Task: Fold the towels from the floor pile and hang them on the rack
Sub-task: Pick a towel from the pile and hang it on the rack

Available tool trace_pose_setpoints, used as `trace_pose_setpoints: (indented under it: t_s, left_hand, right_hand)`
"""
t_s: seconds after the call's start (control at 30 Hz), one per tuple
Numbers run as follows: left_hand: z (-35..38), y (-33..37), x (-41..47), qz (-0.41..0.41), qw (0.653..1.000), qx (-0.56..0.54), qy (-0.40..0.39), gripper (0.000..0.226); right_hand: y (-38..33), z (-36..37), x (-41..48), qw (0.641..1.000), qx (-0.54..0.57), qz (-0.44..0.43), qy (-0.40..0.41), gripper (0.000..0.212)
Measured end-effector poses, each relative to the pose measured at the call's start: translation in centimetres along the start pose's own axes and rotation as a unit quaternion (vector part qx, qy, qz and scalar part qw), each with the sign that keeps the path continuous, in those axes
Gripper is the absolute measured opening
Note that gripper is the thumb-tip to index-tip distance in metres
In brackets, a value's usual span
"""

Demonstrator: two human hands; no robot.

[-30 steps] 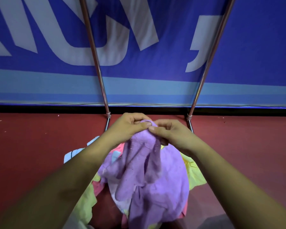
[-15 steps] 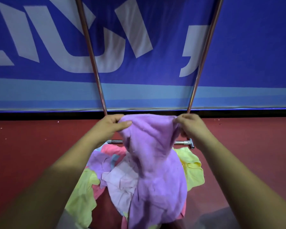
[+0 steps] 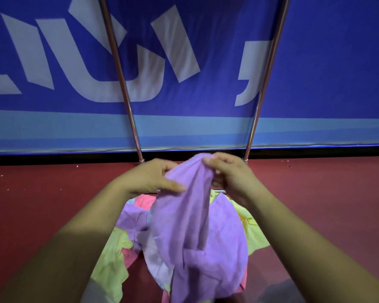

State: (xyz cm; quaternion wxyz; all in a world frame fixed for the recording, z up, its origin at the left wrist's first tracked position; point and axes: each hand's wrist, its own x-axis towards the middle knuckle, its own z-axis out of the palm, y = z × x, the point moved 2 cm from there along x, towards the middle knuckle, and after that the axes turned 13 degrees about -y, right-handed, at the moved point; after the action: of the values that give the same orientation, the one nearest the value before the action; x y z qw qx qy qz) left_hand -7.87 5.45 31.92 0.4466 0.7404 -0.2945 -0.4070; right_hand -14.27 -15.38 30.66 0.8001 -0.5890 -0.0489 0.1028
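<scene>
Towel status: purple towel (image 3: 195, 226) hangs bunched between both hands above the floor pile (image 3: 109, 254), its lower end trailing among the other cloths. Left hand (image 3: 149, 178) pinches the upper edge, thumb laid across the front. Right hand (image 3: 230, 176) grips the same edge with curled fingers, close beside it. Rack uprights (image 3: 120, 73) stand just behind.

Risks, as judged:
- Hands this close leave the cloth unspread, so a fold would come out crooked.
- Trailing end may drag neighbouring towels up.
- Slack pinch may drop a corner.
</scene>
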Motion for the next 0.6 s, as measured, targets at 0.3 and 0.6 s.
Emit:
trace_pose_setpoints:
  t_s: [0.3,0.6]
  left_hand:
    - [-1.5,-0.3,1.0,0.17,0.901,-0.366,0.157,0.021]
    - [0.7,1.3,1.6,0.113,0.958,-0.228,0.13,0.026]
  right_hand:
    - [0.3,-3.4,0.4,0.983,-0.104,0.03,0.145,0.031]
    - [0.7,-0.2,0.6,0.983,-0.16,0.055,-0.075,0.004]
